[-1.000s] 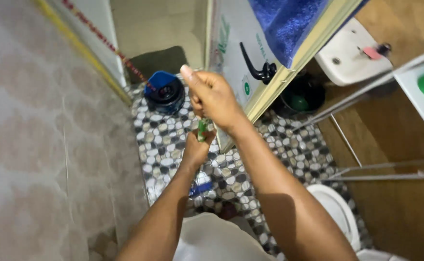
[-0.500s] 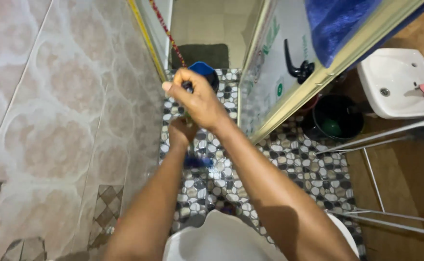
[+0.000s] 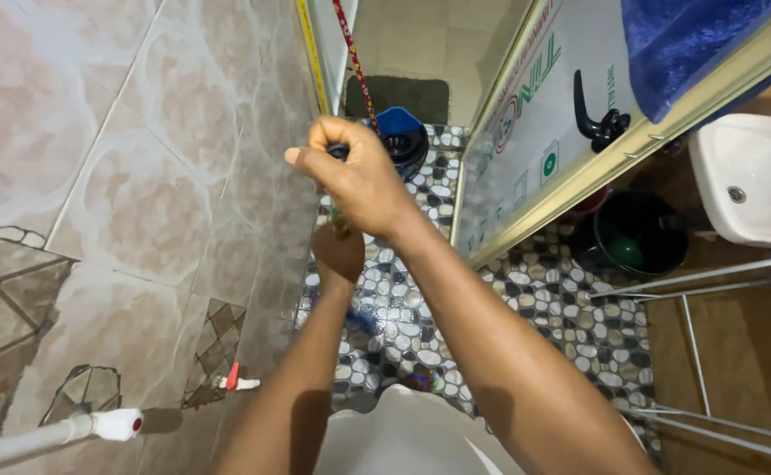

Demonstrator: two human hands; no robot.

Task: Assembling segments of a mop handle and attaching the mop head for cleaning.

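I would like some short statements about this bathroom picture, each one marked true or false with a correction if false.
1. The right hand is raised above the left hand. True.
2. A blue towel hangs over the door. True.
3. The floor is plain white tile. False: it is a dark and light pebble pattern.
4. The sink is at the left wall. False: it is at the right.
5. A dark bucket stands behind the door, near the sink. True.
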